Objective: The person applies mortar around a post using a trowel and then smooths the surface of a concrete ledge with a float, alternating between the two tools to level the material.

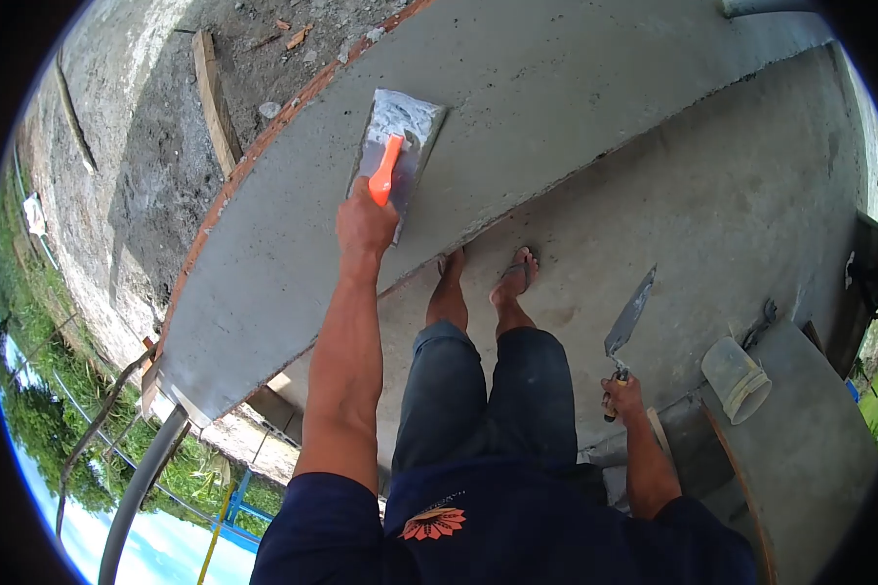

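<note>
My left hand point(366, 222) is wrapped round the orange handle of a rectangular finishing trowel point(400, 115). The blade lies on a band of smooth grey wet cement point(517, 107), and pale mortar is smeared over its far end. Down on the right, my right hand point(622, 395) grips the handle of a pointed trowel point(632, 314). That blade points away from me, above the grey floor point(595, 234), touching nothing that I can see. The cement band has a ragged edge along the floor side and a reddish-brown edging point(226, 200) on its outer side.
A whitish bucket point(737, 378) lies tipped near a grey slab point(800, 429) at the right. Beyond the edging, a wooden plank point(215, 102) lies on rough ground. A grey pipe point(139, 497) stands at the lower left. My sandalled feet point(515, 276) are on the floor beside the cement edge.
</note>
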### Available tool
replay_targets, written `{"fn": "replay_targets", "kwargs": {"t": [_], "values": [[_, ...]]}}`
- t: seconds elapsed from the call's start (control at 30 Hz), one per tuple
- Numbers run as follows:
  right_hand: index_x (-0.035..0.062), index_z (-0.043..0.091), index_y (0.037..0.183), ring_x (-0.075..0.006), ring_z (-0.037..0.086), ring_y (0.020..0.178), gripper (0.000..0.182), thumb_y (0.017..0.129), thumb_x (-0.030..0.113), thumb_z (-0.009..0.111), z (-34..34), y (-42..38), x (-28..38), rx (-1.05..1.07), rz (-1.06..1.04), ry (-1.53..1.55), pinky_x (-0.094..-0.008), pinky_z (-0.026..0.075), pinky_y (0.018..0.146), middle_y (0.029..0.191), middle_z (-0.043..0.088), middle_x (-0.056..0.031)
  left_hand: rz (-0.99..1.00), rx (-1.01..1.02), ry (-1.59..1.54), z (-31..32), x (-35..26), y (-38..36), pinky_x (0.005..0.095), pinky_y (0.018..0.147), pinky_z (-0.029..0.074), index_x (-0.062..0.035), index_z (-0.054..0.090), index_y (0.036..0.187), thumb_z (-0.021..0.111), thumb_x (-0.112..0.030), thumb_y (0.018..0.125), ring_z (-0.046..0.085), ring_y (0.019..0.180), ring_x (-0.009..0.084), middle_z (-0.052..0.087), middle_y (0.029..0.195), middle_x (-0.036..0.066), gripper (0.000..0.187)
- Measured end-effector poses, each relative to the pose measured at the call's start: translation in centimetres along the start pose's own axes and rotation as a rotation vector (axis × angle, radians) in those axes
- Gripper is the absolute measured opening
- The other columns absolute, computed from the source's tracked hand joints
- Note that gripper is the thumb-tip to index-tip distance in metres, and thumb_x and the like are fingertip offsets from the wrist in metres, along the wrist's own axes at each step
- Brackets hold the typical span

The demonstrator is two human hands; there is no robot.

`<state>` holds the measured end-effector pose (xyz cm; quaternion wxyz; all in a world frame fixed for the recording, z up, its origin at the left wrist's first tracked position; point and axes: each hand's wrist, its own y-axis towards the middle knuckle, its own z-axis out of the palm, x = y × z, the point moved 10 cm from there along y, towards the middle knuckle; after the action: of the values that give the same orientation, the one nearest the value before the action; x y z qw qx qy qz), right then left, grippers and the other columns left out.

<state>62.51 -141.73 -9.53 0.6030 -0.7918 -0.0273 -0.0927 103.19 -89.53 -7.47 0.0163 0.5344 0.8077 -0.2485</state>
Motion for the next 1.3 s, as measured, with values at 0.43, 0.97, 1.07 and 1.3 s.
{"fn": "replay_targets", "kwargs": {"t": [0.43,0.97,1.07,1.3], "values": [[0.0107,0.047,0.081,-0.015,0.054,0.046,0.023,0.081,0.004,0.069,-4.6,0.7,-4.2,-0.04,0.085,0.177,-0.0325,0.048,0.043,0.062,0.05,-0.0012,0.189,0.121,0.067,-1.5,3.6,-7.0,0.0489,0.072,0.052,-0.0059,0.06,0.095,0.062,-0.013,0.079,0.065,0.081,0.044,0.067,0.082,0.022,0.018],[0.0123,0.047,0.083,-0.0155,0.056,0.048,0.024,0.081,0.007,0.071,-3.4,1.8,-3.3,0.034,0.028,0.21,-0.0338,0.05,0.045,0.065,0.053,-0.0016,0.388,0.044,0.092,-5.0,-6.8,4.5,0.0499,0.068,0.051,-0.0123,0.057,0.097,0.06,-0.019,0.083,0.065,0.078,0.0418,0.068,0.081,0.019,0.016],[0.0122,0.047,0.083,-0.015,0.054,0.047,0.025,0.081,0.007,0.072,-3.1,1.4,-3.6,0.014,0.067,0.268,-0.033,0.048,0.044,0.063,0.051,-0.0013,0.453,0.235,0.257,-1.1,-3.0,-3.5,0.0501,0.063,0.051,-0.0125,0.058,0.093,0.063,-0.017,0.08,0.066,0.074,0.0396,0.067,0.076,0.017,0.014],[0.0118,0.048,0.085,-0.015,0.054,0.047,0.025,0.081,0.008,0.072,-1.3,-0.3,-7.1,0.016,0.167,0.28,-0.0328,0.048,0.044,0.063,0.051,-0.0015,0.473,0.173,0.301,1.6,-6.3,1.4,0.0485,0.066,0.052,-0.0111,0.057,0.091,0.06,-0.017,0.083,0.066,0.075,0.0392,0.067,0.077,0.018,0.01]]}}
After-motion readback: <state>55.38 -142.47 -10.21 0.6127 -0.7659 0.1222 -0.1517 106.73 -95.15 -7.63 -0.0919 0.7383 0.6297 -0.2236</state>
